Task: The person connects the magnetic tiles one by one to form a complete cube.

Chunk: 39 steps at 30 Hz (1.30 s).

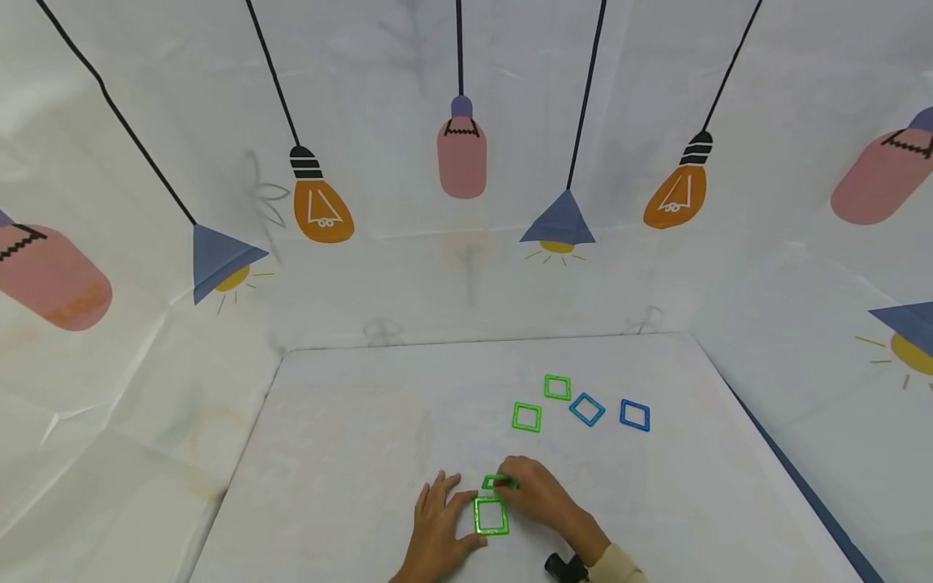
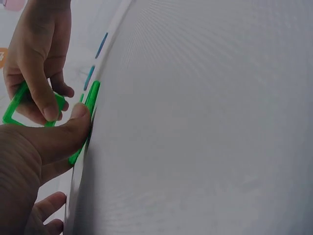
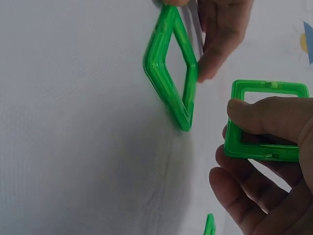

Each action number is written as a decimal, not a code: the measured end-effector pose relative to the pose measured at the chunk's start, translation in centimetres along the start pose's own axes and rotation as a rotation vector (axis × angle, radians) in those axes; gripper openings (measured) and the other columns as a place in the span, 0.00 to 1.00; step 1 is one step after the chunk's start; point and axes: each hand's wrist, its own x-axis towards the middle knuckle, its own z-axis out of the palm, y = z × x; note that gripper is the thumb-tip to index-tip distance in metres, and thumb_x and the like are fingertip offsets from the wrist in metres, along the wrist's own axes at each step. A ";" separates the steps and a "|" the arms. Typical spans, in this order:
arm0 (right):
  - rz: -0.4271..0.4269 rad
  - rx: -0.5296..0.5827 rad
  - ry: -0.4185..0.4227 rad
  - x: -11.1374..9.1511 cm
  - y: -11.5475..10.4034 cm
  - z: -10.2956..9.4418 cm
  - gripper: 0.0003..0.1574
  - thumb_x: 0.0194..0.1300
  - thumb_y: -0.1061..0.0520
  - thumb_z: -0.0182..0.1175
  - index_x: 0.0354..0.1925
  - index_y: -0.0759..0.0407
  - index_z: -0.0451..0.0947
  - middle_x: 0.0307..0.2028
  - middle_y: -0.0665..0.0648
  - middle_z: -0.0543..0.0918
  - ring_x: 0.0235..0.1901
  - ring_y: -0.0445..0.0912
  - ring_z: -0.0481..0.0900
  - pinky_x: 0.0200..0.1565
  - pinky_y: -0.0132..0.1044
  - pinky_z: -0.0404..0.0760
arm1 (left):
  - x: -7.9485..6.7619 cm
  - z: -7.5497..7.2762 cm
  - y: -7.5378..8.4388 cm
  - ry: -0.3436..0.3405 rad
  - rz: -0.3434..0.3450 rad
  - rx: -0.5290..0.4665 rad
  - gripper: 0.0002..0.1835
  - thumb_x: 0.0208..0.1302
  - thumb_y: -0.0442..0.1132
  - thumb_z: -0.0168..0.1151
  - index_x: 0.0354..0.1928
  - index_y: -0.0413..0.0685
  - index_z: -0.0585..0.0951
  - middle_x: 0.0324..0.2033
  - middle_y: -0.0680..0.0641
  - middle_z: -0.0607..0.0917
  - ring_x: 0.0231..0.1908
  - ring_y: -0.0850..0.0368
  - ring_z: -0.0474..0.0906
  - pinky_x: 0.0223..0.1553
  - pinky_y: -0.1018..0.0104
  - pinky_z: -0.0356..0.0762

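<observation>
Left hand (image 1: 437, 525) holds one green square (image 1: 492, 532) between thumb and finger, bottom middle of the head frame. Just above it, the right hand (image 1: 539, 495) pinches another green square (image 3: 264, 152) in its fingers.

The left hand (image 1: 439, 522) holds a green square (image 1: 492, 532) — the right hand (image 1: 538, 494) pinches a second square (image 1: 486, 482) just beyond it.

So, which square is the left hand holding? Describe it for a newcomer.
On the white table, at the near side, find the left hand. It holds a green square; unlike its green neighbour, pinched and tilted by the right hand, this one lies flat.
</observation>
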 end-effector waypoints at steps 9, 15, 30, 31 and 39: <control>-0.010 -0.078 -0.054 0.4 -0.5 0.7 0.04 0.60 0.51 0.62 0.30 0.49 0.79 0.27 0.37 0.78 0.26 0.29 0.69 0.33 0.27 0.76 | -0.1 0.4 -0.2 0.052 0.017 0.024 0.35 0.37 0.64 0.69 0.51 0.63 0.75 0.60 0.48 0.70 0.65 0.40 0.59 0.62 0.41 0.51; -0.023 -0.110 -0.091 0.5 -0.8 0.8 0.03 0.59 0.51 0.62 0.31 0.48 0.80 0.27 0.37 0.79 0.27 0.29 0.70 0.34 0.28 0.76 | 0.0 0.3 0.0 0.067 0.012 0.015 0.34 0.35 0.63 0.71 0.49 0.62 0.75 0.60 0.48 0.71 0.65 0.40 0.60 0.62 0.42 0.50; -0.053 -0.105 -0.111 0.5 -0.4 1.5 0.04 0.60 0.52 0.62 0.28 0.44 0.76 0.24 0.36 0.74 0.24 0.31 0.65 0.30 0.24 0.70 | 0.1 0.0 0.2 0.020 -0.025 -0.034 0.33 0.37 0.60 0.72 0.49 0.62 0.76 0.61 0.47 0.69 0.66 0.40 0.57 0.64 0.42 0.46; -0.054 -0.104 -0.111 0.5 -0.4 1.6 0.04 0.60 0.53 0.62 0.29 0.44 0.77 0.24 0.36 0.74 0.24 0.31 0.65 0.30 0.24 0.70 | 0.1 0.0 0.2 0.018 -0.025 -0.031 0.33 0.37 0.60 0.72 0.49 0.62 0.76 0.61 0.47 0.69 0.66 0.40 0.57 0.64 0.42 0.47; -0.059 -0.066 -0.107 0.5 -0.2 1.7 0.03 0.60 0.54 0.62 0.30 0.45 0.77 0.26 0.38 0.76 0.25 0.31 0.66 0.31 0.24 0.71 | 0.2 0.1 0.2 0.015 -0.031 -0.010 0.33 0.37 0.61 0.71 0.49 0.62 0.75 0.61 0.47 0.70 0.66 0.40 0.58 0.63 0.42 0.48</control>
